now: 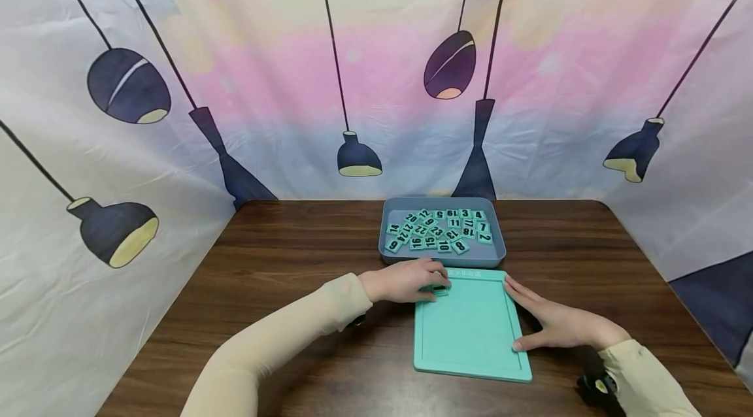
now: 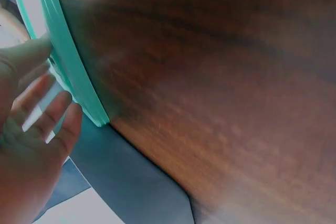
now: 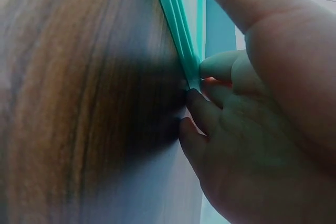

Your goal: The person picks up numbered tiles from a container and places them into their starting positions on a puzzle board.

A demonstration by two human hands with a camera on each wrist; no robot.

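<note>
A flat mint-green board (image 1: 470, 332) with a raised rim lies on the table, printed characters along its far edge. Over its far left corner, my left hand (image 1: 406, 280) pinches a small green number tile (image 1: 440, 289) between thumb and fingers; the fingers cover most of it. In the left wrist view that hand (image 2: 31, 124) is beside the board's edge (image 2: 73, 66). My right hand (image 1: 559, 322) rests along the board's right side, thumb on the rim and fingers stretched toward the far corner. The right wrist view shows its fingertips (image 3: 198, 100) at the board's edge.
Just beyond the board stands a shallow grey-blue tray (image 1: 500, 244) with several green number tiles (image 1: 435, 231) spread in it, facing different ways. The dark wooden table (image 1: 294, 253) reaches back to a curtain (image 1: 282, 129) printed with hanging lamps.
</note>
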